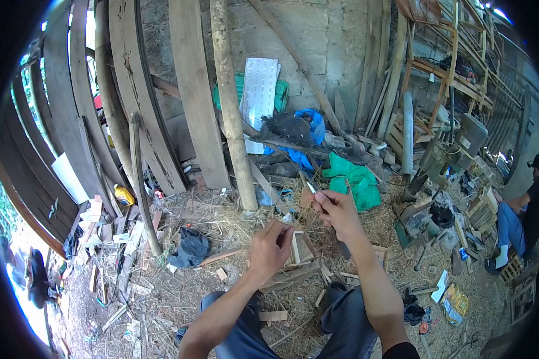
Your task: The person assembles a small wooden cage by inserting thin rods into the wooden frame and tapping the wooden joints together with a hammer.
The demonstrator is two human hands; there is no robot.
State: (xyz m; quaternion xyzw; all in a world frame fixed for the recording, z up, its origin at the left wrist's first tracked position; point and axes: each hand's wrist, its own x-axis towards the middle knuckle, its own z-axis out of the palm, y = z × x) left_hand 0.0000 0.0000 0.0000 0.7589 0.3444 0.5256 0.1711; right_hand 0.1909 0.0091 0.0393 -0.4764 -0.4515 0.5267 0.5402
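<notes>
My right hand [338, 214] is closed around a slim, pointed object [309, 184] with a pale tip aimed up and left; it looks like a small blade, but its kind is unclear. Lower and to the left, my left hand [271, 246] has its fingers curled together in a pinch. A tiny whitish bit [288, 218] shows by its fingertips, too small to name. The two hands are apart, above the ground in front of my knees. Just beyond and below them sits a small wooden frame [305, 246], partly hidden by my left hand.
Wood scraps and shavings litter the ground. A green plastic sheet [356, 184] and blue tarp [300, 158] lie ahead by the wall. A wooden post [232, 107] stands ahead left; a black plastic bag [190, 247] lies left. Another person [524, 209] sits at far right.
</notes>
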